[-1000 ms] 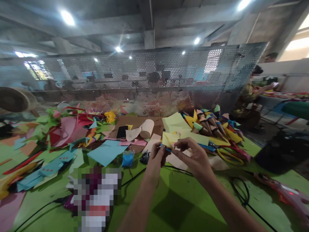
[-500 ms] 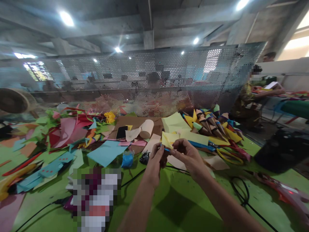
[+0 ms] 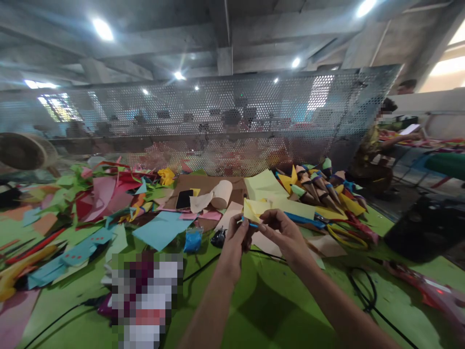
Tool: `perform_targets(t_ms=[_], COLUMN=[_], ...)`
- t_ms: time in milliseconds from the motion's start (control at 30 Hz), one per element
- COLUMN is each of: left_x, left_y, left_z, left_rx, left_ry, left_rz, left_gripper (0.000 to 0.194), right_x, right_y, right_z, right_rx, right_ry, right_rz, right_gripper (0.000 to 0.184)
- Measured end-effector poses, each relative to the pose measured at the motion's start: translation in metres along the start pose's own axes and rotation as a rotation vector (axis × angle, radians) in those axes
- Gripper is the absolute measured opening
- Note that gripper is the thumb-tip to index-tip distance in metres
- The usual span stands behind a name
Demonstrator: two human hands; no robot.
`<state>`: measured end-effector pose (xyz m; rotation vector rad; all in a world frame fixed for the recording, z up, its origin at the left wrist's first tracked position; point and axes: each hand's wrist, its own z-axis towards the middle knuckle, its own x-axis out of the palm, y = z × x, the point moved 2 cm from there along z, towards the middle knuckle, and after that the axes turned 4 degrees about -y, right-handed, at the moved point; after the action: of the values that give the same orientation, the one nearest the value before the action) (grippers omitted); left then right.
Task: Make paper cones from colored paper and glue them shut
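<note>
Above the table's middle I hold a small folded piece of yellow paper [image 3: 250, 210], which has a thin blue strip [image 3: 251, 224] along its lower edge. My left hand [image 3: 234, 245] pinches it from the left, thumb near the strip's left end. From the other side, my right hand [image 3: 285, 235] has its thumb and fingers closed on the paper's lower right corner. The fingers partly cover the piece's underside. Just left of my left hand lie a dark plastic bag [image 3: 218, 238] and a small bag of blue material [image 3: 193, 240].
A roll of pale paper [image 3: 221, 194] and a phone [image 3: 184, 199] lie beyond my hands. Paper cones [image 3: 319, 186] and yellow-handled scissors [image 3: 347, 236] are to the right. A pink glue gun [image 3: 432, 291] with its cable is at front right. Coloured paper scraps [image 3: 105, 194] cover the left. A person sits far right.
The view has shifted very slightly. Both hands keep nearly the same grip on the yellow paper and blue strip.
</note>
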<state>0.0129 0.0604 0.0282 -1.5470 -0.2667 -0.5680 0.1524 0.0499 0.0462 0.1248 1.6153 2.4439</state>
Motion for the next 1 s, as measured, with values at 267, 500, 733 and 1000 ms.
perform_targets(t_ms=[267, 500, 733, 1000], left_x=[0.003, 0.002, 0.003, -0.006], left_y=[-0.002, -0.001, 0.003, 0.008], left_z=[-0.003, -0.002, -0.002, 0.004], left_rx=[0.015, 0.043, 0.036, -0.006], left_ry=[-0.001, -0.037, -0.043, -0.134], left_rz=[0.039, 0.057, 0.056, 0.044], left_gripper=[0.036, 0.045, 0.043, 0.047], right_x=[0.0, 0.001, 0.002, -0.004], right_y=[0.003, 0.002, 0.001, 0.008], right_z=[0.0, -0.001, -0.002, -0.006], right_rx=[-0.034, -0.02, -0.023, -0.098], right_ry=[-0.044, -0.026, -0.063, -0.103], right_rz=[-0.095, -0.079, -0.152, -0.119], right_gripper=[0.03, 0.03, 0.029, 0.024])
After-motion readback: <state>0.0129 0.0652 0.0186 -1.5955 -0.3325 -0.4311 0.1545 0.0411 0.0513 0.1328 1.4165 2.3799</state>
